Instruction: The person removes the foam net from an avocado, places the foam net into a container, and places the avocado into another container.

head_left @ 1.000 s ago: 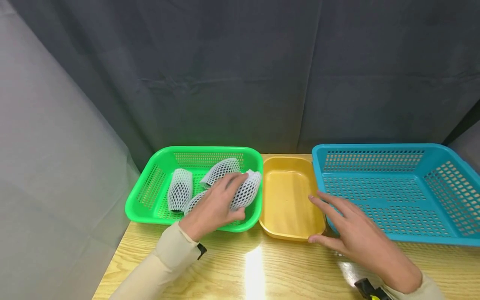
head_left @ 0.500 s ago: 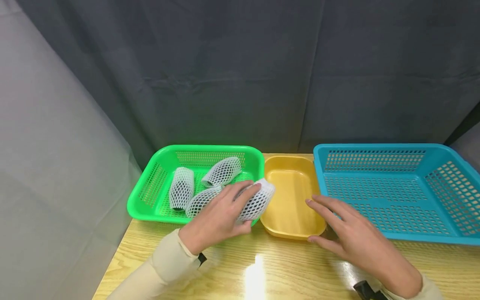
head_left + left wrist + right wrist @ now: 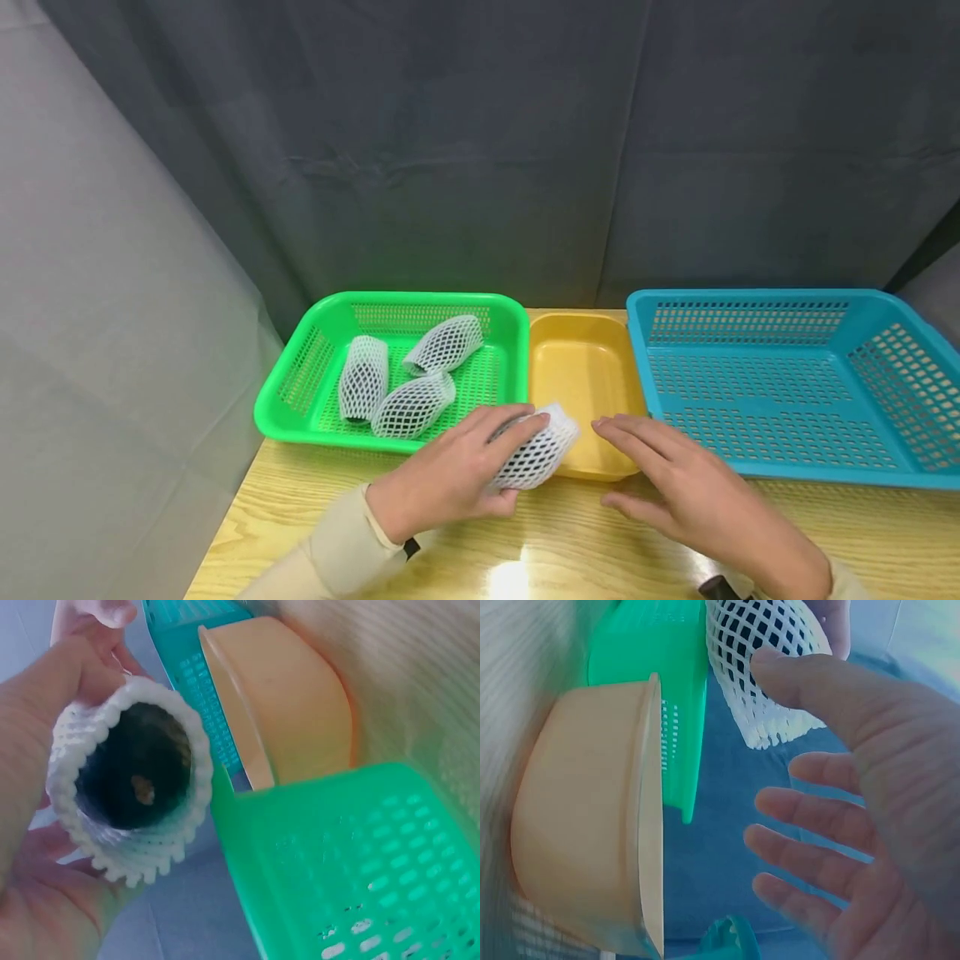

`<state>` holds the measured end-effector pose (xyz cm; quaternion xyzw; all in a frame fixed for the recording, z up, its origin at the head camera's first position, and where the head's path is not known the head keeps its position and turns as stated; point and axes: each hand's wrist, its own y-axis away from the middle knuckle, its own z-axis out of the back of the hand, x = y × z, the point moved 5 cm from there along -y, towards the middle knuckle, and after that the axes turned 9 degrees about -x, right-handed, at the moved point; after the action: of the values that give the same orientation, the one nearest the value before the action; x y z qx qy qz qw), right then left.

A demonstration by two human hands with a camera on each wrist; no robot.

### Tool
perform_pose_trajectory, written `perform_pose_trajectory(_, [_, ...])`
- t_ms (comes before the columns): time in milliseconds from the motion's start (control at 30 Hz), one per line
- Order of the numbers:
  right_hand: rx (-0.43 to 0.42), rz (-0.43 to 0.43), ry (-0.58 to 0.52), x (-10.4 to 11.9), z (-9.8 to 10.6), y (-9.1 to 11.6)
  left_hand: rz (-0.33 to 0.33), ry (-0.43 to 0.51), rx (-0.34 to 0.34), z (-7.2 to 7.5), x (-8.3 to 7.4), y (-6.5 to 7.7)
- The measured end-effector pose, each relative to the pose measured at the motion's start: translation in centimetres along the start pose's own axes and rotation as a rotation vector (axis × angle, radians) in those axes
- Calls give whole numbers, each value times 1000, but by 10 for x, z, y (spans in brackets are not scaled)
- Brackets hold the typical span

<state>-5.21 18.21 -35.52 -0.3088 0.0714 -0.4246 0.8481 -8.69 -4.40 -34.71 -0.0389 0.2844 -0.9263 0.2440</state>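
My left hand (image 3: 457, 471) grips a white foam net sleeve (image 3: 538, 450) in the head view, held over the near left part of the yellow tray (image 3: 585, 367). Through the sleeve's open end, the left wrist view shows a dark, rounded fruit (image 3: 139, 769) with a brown stem spot, like an avocado. My right hand (image 3: 693, 492) is just right of it, fingers extended and holding nothing. In the right wrist view its thumb (image 3: 795, 679) overlaps the netting; contact cannot be told. Several similar netted pieces (image 3: 414, 406) lie in the green basket (image 3: 390, 297).
To the right of the yellow tray stands a blue perforated basket (image 3: 750, 375). All the containers are lined up on a wooden table (image 3: 585, 542), against a dark curtain (image 3: 465, 150). A pale cloth (image 3: 112, 333) hangs at the left.
My left hand has lifted the netted fruit out of the green basket and moved it right and nearer, over the yellow tray. The right hand has shifted slightly left, towards it.
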Motion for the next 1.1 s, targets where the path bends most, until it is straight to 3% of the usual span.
perform_pose_trajectory(200, [51,-42,-12,6,-5,3,-57,102,35,-9,-9,7])
perform_pose_trajectory(300, [56,-21,-25,9,-8,5,-60,136,68,-14,-13,11])
perform_pose_trajectory(567, [111,-5,-58,14,-18,15,-43,164,145,-24,-22,22])
perform_pose_trajectory(700, [98,12,-77,15,-21,16,-48,190,169,-28,-26,24])
perform_pose_trajectory(900, [58,73,-93,18,-25,19,-75,202,159,-31,-30,27])
perform_pose_trajectory(1100, [121,106,-127,19,-29,26,-113,206,181,-39,-34,33])
